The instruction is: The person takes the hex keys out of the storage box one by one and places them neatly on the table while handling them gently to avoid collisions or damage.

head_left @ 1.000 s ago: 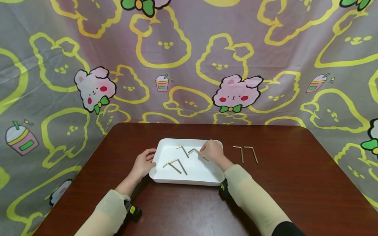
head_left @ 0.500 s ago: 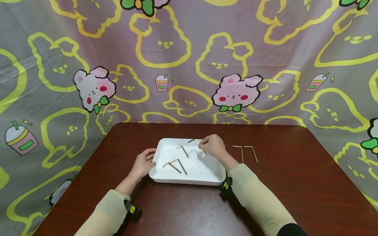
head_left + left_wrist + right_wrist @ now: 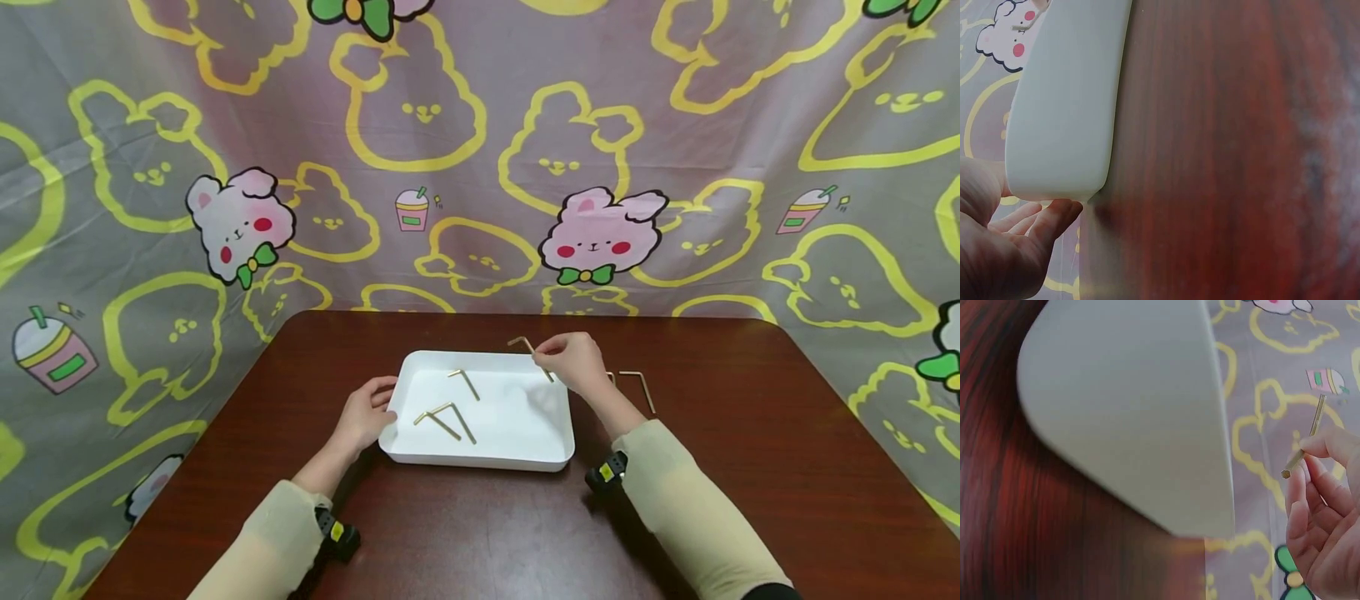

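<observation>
My right hand [image 3: 573, 360] pinches a brass-coloured hex key [image 3: 522, 342] between thumb and fingertips, above the back right corner of a white tray [image 3: 517, 433]. In the right wrist view, the six-sided end of this hex key [image 3: 1286, 474] shows. Three more lie in the tray: a single hex key [image 3: 468, 386] and, nearer the front, two touching or crossing, one of them a longer-looking hex key [image 3: 462, 423]. At the tray's left end my left hand [image 3: 364, 414] grips the wall, with digits against its outside in the left wrist view.
On the dark wooden table [image 3: 495, 533], right of the tray, lies a hex key [image 3: 642, 392]. Another hex key [image 3: 611, 377] beside it is mostly hidden by my right hand. A cartoon-printed curtain [image 3: 480, 192] hangs behind the table and along its sides.
My right hand has lifted the hex key from the tray and moved right and toward the back with it, now covering most of one hex key on the table. My left hand stays put.
</observation>
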Demonstrator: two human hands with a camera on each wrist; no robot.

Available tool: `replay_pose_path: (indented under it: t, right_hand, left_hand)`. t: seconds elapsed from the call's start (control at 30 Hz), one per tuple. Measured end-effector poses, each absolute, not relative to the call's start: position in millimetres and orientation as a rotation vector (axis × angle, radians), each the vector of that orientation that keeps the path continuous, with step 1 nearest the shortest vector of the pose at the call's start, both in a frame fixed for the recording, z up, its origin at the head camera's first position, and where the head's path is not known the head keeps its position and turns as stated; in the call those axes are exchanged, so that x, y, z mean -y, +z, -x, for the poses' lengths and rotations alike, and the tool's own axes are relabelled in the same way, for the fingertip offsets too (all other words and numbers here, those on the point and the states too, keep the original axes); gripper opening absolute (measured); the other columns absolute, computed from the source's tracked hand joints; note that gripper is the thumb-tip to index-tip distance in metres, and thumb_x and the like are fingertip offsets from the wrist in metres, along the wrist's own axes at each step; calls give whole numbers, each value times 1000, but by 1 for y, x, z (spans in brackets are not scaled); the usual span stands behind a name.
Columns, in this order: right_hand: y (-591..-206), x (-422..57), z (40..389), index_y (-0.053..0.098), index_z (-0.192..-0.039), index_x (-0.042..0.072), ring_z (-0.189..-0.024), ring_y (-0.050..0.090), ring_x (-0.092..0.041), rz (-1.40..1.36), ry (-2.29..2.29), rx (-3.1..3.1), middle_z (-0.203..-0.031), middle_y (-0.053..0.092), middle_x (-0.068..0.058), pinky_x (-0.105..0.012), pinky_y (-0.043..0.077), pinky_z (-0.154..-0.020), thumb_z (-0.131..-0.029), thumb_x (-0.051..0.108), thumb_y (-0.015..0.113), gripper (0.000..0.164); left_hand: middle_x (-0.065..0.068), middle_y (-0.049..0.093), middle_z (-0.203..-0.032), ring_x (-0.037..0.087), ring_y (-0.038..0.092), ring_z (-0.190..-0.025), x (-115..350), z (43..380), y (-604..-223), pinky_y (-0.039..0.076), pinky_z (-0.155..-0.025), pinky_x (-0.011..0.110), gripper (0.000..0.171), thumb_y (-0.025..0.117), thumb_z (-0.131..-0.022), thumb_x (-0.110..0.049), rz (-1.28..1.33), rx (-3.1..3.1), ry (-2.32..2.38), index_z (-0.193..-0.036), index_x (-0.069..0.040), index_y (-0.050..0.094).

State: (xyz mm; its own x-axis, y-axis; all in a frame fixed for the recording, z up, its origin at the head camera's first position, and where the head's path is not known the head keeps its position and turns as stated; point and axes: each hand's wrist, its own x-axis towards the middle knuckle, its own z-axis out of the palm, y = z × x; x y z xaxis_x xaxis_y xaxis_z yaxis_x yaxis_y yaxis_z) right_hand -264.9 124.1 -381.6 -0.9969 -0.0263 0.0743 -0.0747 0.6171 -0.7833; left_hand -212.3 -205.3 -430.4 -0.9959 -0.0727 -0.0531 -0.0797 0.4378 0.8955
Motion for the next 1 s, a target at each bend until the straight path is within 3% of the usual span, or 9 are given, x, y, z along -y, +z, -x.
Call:
replay_pose_path:
  t: [0.5, 0.73, 1.0]
  right_hand:
    - [-384, -192, 250, 75, -93, 2, -68, 60, -26, -7, 1314, 2689, -75, 71, -8, -33, 45, -56, -87, 21, 71, 21]
    - [-388, -221, 244, 75, -93, 0, -71, 54, -24, -15, 1199, 2680, -73, 69, -3, -33, 41, -57, -86, 21, 72, 23]
    - [-391, -249, 239, 74, -92, -2, -59, 52, -17, 27, 1132, 2679, -70, 69, -6, -30, 39, -49, -86, 20, 70, 23]
  left_hand:
    - [32, 54, -129, 39, 55, -118, 205, 212, -429, 48, -91, 46, 54, 55, -85, 15, 137, -2654, 1654, -137, 3, 47]
    - [32, 54, -129, 39, 55, -118, 206, 214, -431, 48, -91, 47, 54, 55, -85, 15, 145, -2659, 1646, -137, 3, 47]
    - [31, 54, -130, 39, 55, -118, 207, 216, -432, 48, -91, 46, 53, 56, -86, 14, 154, -2659, 1638, -137, 2, 47]
